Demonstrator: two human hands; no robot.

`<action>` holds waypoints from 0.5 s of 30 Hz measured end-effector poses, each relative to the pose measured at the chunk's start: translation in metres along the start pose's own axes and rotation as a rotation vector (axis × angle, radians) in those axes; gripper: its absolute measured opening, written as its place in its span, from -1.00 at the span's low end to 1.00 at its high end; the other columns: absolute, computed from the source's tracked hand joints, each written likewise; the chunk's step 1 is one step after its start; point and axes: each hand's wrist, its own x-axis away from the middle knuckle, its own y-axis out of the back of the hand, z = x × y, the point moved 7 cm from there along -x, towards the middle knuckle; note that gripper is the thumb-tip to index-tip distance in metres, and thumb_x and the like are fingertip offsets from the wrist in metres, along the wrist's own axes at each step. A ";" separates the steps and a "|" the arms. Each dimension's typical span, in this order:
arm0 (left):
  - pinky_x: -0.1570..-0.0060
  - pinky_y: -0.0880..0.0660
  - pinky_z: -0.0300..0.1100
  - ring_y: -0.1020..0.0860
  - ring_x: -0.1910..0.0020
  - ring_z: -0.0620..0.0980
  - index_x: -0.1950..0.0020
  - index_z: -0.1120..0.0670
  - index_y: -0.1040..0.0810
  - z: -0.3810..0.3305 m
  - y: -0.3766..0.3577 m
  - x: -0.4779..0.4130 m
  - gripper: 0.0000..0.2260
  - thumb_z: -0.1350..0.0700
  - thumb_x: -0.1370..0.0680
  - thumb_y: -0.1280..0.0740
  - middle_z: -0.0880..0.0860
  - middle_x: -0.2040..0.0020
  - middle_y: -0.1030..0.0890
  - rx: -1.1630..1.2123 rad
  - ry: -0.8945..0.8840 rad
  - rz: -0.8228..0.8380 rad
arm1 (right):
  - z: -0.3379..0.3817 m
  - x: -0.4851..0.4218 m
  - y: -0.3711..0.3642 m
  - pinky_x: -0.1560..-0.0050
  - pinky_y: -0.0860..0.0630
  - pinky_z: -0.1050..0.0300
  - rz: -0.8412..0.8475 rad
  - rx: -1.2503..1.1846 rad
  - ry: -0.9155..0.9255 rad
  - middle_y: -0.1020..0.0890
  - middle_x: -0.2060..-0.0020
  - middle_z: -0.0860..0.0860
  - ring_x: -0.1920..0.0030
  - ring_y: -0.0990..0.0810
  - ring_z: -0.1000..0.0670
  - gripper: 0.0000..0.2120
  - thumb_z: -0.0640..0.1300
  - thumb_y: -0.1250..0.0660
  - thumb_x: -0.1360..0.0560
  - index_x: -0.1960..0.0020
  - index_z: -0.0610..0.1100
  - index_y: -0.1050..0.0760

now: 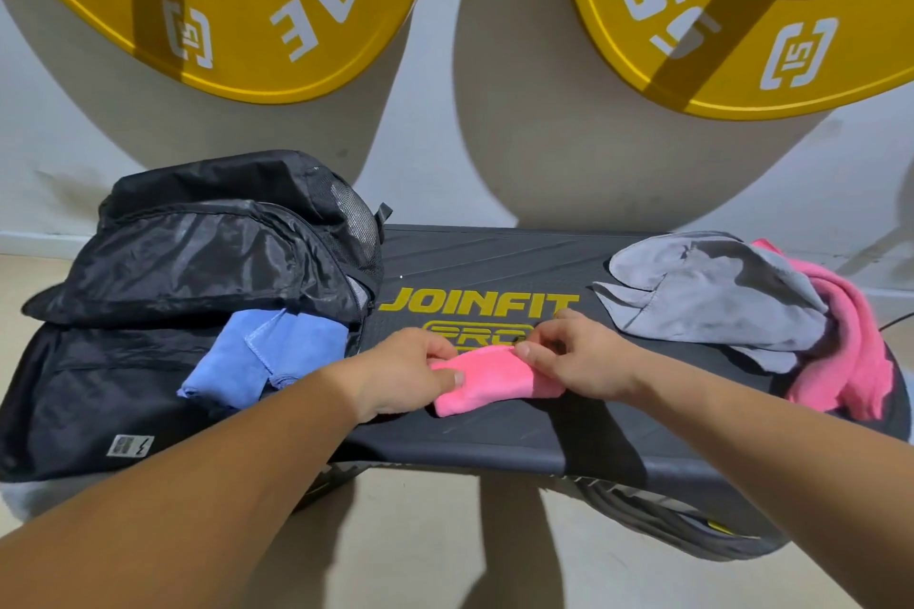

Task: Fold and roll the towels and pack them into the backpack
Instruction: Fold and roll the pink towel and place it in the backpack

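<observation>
A small folded pink towel [482, 381] lies on the dark step platform [494, 257] just below its yellow logo. My left hand [400, 373] pinches the towel's left end, thumb on top. My right hand [576, 354] pinches its upper right edge. An open black backpack [163, 287] sits on the platform's left end, with a blue towel [262, 356] lying in its open mouth. A loose grey towel [712, 292] lies at the right end, on top of another pink towel [850, 351].
Two large yellow weight plates [237, 0] [742, 15] lean against the white wall behind the platform. Pale floor shows in front of and below the platform's front edge.
</observation>
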 end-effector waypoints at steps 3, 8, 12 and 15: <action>-0.07 -0.54 -0.13 -0.60 0.04 -0.06 -0.07 -0.05 -0.65 -0.006 -0.003 0.005 -0.87 0.05 -0.52 -0.45 -0.09 0.03 -0.65 -0.046 -0.060 0.036 | 0.008 0.001 0.004 0.12 -0.46 0.27 0.001 -0.042 0.024 -0.60 0.14 0.02 0.17 -0.55 0.08 -0.81 0.05 -0.40 -0.56 0.06 -0.07 -0.63; -0.18 -0.43 -0.16 -0.48 -0.10 -0.09 0.05 -0.12 -0.52 -0.018 -0.007 0.018 -0.83 0.04 -0.46 -0.47 -0.12 -0.08 -0.47 -0.167 -0.231 0.040 | 0.018 0.006 0.003 0.16 -0.51 0.23 0.115 -0.079 0.035 -0.59 0.28 0.10 0.26 -0.52 0.08 -0.88 -0.13 -0.47 -0.49 0.07 -0.06 -0.53; -0.12 -0.46 -0.14 -0.51 -0.07 -0.09 -0.04 -0.08 -0.49 -0.024 -0.012 0.027 -0.83 0.05 -0.50 -0.42 -0.15 -0.03 -0.55 -0.211 -0.277 0.007 | 0.032 0.012 -0.006 -0.02 -0.54 0.20 0.184 0.022 0.133 -0.58 0.10 0.11 0.05 -0.57 0.03 -0.62 -0.18 -0.39 -0.46 -0.25 0.01 -0.46; -0.04 -0.47 -0.15 -0.53 0.00 -0.09 -0.03 -0.07 -0.51 -0.027 -0.008 0.029 -0.86 0.10 -0.52 -0.41 -0.15 0.01 -0.57 -0.155 -0.274 -0.081 | 0.044 0.017 -0.010 -0.20 -0.53 0.05 0.178 0.274 0.239 -0.54 -0.03 0.07 -0.13 -0.56 -0.01 -0.50 0.10 -0.42 -0.41 -0.33 0.11 -0.48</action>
